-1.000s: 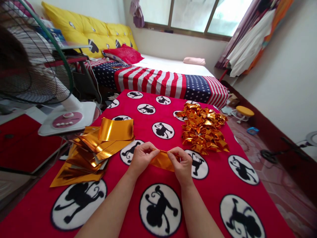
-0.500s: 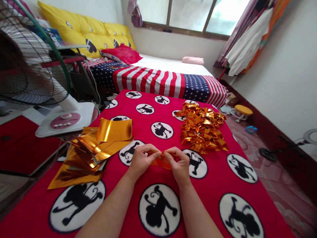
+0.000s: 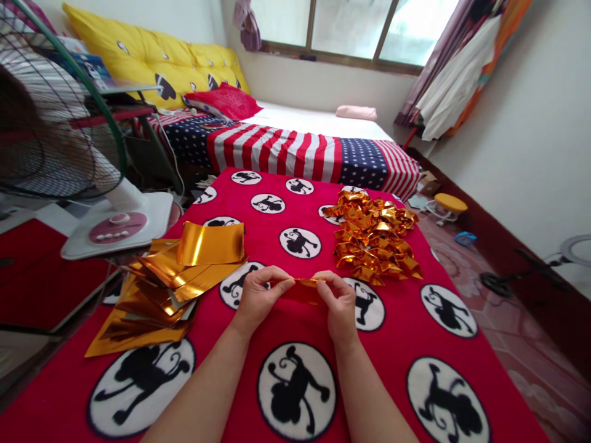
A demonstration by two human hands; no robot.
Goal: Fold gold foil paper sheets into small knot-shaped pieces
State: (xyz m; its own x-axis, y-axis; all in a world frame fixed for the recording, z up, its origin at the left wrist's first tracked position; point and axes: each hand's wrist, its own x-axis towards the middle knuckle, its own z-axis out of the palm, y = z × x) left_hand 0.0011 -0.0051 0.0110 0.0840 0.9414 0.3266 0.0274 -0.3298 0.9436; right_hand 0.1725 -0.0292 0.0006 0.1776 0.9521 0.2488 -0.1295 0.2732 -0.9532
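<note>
Foil strip: one, orange-gold, partly folded by its look, over the middle of the desk.
Left hand: grip closed, thumb and fingers pinching the strip's left end.
Right hand: grip closed likewise on the right end.
Folded pieces: heap, right side; seemingly done.
Flat sheets: loose stack, left side; seemingly not yet folded, count unclear.

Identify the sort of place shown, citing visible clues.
Probably a bedroom: a bed with star-and-stripe cloth along its side stands near the window, a red pillow lies on it, and what look like clothes hang at right.
</note>
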